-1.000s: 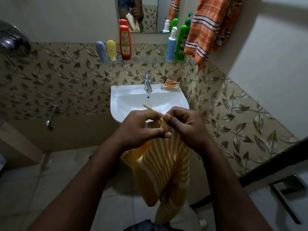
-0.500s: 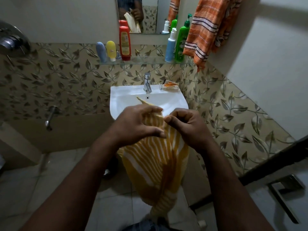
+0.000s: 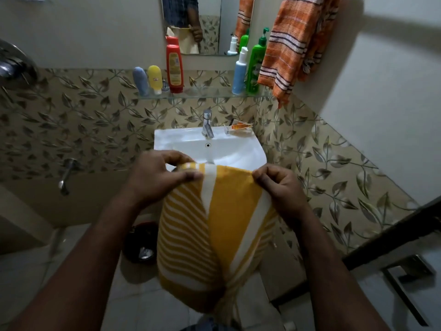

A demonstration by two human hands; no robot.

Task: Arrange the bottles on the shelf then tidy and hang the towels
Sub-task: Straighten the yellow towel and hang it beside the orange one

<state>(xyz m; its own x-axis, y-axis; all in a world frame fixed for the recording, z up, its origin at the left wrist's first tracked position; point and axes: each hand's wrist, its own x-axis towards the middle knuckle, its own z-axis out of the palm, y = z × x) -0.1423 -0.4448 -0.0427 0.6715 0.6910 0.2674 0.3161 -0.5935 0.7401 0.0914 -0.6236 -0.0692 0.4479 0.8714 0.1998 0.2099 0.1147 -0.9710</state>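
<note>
Moved apart since bunched together; now pinching top edge of yellow striped towel [image 3: 229, 211] with left hand [image 3: 155, 177] and right hand [image 3: 279, 187], stretching it flat, presumably for hanging.

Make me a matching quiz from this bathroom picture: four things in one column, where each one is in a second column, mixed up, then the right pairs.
Things
1. yellow striped towel
2. orange striped towel
3. red bottle
4. green pump bottle

Places
A. right end of the glass shelf, beside the blue bottle
B. pinched at its top edge by the left hand and right hand, in front of the sink
C. hanging at the upper right
D. left part of the shelf, next to the yellow bottle

Pairs: 1-B, 2-C, 3-D, 4-A
</note>
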